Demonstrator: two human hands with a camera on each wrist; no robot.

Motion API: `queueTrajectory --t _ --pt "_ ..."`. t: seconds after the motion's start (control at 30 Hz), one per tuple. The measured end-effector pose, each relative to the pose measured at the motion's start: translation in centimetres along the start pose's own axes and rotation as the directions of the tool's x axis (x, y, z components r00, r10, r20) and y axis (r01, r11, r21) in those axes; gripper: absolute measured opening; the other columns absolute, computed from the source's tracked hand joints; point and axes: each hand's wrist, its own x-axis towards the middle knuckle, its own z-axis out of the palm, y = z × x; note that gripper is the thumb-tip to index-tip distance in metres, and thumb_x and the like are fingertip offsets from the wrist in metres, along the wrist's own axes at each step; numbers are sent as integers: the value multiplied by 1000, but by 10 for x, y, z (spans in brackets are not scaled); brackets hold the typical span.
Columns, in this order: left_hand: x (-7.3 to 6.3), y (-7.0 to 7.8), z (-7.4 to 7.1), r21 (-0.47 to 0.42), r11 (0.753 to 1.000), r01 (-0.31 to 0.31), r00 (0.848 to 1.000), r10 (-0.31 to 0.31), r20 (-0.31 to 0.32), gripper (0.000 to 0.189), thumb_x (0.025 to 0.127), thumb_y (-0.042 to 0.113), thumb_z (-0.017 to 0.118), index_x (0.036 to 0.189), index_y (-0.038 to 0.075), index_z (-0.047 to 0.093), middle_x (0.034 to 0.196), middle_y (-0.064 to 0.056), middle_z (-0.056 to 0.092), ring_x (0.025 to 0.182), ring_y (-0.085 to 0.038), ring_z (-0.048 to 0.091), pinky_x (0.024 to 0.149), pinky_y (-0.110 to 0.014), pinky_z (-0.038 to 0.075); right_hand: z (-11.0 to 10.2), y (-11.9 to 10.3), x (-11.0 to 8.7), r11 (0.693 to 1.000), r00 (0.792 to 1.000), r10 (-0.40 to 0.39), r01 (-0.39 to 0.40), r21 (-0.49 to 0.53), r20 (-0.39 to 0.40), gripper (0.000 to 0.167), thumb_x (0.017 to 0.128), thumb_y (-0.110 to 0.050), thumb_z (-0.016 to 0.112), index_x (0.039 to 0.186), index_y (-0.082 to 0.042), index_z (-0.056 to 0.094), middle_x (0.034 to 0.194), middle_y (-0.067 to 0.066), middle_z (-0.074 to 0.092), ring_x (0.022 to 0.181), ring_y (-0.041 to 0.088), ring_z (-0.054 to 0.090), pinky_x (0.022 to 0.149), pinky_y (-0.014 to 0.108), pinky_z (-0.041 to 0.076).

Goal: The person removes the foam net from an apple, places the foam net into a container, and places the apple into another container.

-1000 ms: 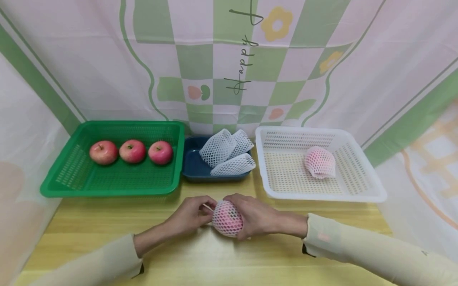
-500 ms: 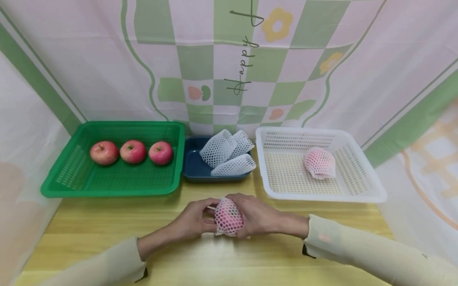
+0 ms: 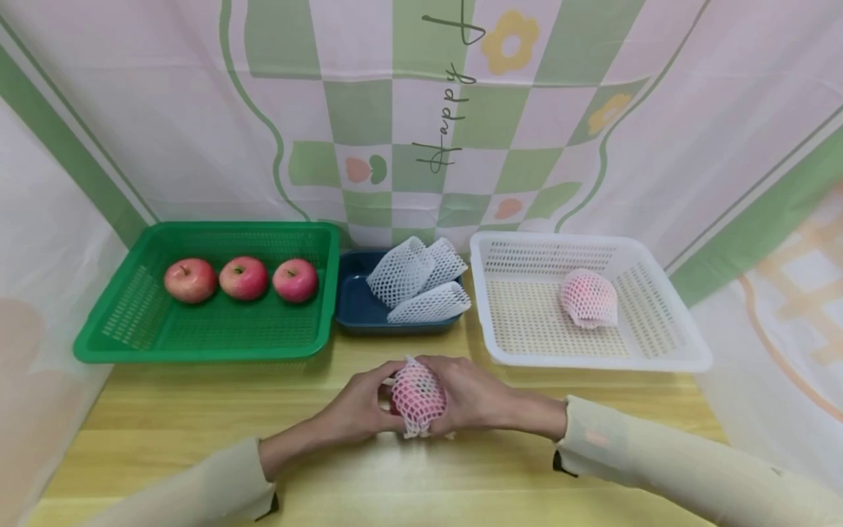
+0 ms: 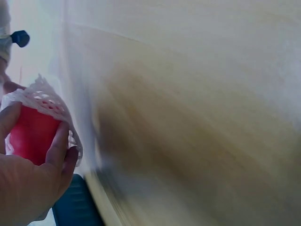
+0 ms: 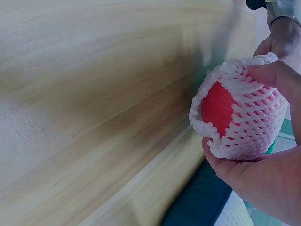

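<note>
The left hand [image 3: 356, 404] and right hand [image 3: 476, 395] curl round opposite sides of a smooth red apple [image 4: 34, 134], partly sheathed in knobbly white foam mesh [image 5: 235, 147], over the grained wooden table [image 3: 395, 487]. Beyond, a dark-blue tray [image 3: 358, 304] of lattice sleeves [image 3: 403, 274] sits between perforated plastic baskets: green [image 3: 197, 356], with three round apples [image 3: 244, 279]; white [image 3: 593, 361], with one netted fruit [image 3: 588, 296].

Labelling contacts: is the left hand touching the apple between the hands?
Touching: the left wrist view shows the left hand gripping the apple, fingers on its bare red skin.
</note>
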Motion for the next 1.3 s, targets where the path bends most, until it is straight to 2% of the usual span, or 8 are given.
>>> queueTrajectory --t 0.13,0.33,0.57,0.77,1.0,1.17,1.3 --pt "1 0 1 42 999 2 1000 -2 -7 89 76 7 92 153 1 49 134 -18 67 104 -17 71 86 -26 60 1 -1 1 1000 1000 3 -3 -3 6 95 61 -14 96 145 3 56 120 10 73 102 19 69 89 29 59" --pt "-1 1 1 80 996 27 999 -25 -20 90 73 9 93 152 5 52 129 -10 69 102 -14 69 86 -25 59 2 -2 1 1000 1000 2 -2 -10 8 96 61 -14 97 145 6 56 118 12 73 100 20 70 87 27 59" --pt "-2 -1 3 93 995 27 999 -25 -27 91 73 17 96 152 7 52 133 -9 68 112 -19 68 93 -25 56 3 -3 1 1000 1000 -10 10 0 13 97 62 -15 97 145 10 54 115 14 75 95 17 70 83 24 59" --pt "-3 -3 2 67 997 35 999 -33 -22 88 74 16 95 151 10 54 135 -9 68 118 -23 67 98 -27 55 1 -1 -1 999 999 -41 41 0 20 92 66 -20 98 145 4 58 111 10 76 88 11 69 75 20 57" --pt "-4 -3 -2 35 999 41 999 -40 -22 88 73 12 94 151 10 54 137 -12 67 119 -26 69 100 -29 55 -4 3 -2 997 997 -77 77 -17 16 99 70 -28 100 148 10 53 122 20 75 98 20 74 82 23 59" --pt "-4 -2 -5 37 998 53 998 -52 -32 87 74 11 93 151 10 55 138 -15 67 118 -27 70 98 -28 56 -6 6 -3 995 995 -99 99 -32 -2 90 74 -24 98 145 10 56 124 22 74 104 26 76 89 28 61" --pt "-5 -1 -7 -1 996 84 995 -84 -48 89 75 10 93 154 14 54 140 -14 65 116 -25 69 94 -28 57 -10 9 -7 992 991 -127 125 -32 -47 70 80 -17 94 139 5 64 122 19 76 104 27 77 89 29 62"
